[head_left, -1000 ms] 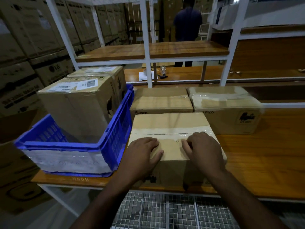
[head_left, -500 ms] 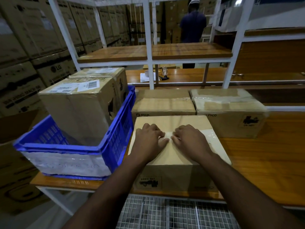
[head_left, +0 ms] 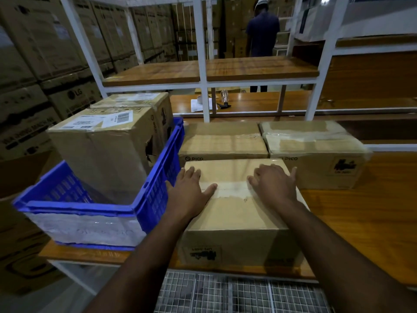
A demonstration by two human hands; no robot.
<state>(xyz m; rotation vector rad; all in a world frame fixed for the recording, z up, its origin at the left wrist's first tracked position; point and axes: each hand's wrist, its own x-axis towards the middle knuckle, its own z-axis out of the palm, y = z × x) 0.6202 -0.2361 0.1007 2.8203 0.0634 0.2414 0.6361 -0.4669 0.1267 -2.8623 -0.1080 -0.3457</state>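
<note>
Pressing palm-down on the lid, the left hand lies on the left part of the near box, fingers straight and pointing at the far edge, thumb stretched along the tape that runs across the top; it grips nothing. The right hand lies flat on the right part of the same lid, fingers spread and likewise holding nothing; its fingertips are blurred, and its little finger reaches the right edge. Both hands cover the ends of the tape, so only the middle stretch shows. The near box stands at the front edge of the wooden worktop, and the black print on its front face is too dim to read. Just beside it on the left sits a blue crate, its front wall covered by a pale sheet whose writing cannot be made out. A labelled carton stands in the crate and hides most of a second carton behind it. Behind the near box, touching it, two taped boxes lie side by side, their lower fronts partly hidden. A white shelf frame rises beyond them, and through it a paper and a small bottle show on a farther surface. A person stands at the back, turned away and cut by the shelf board. Stacked cartons fill the dark left side, and a wire grid is cut off by the bottom edge.
</note>
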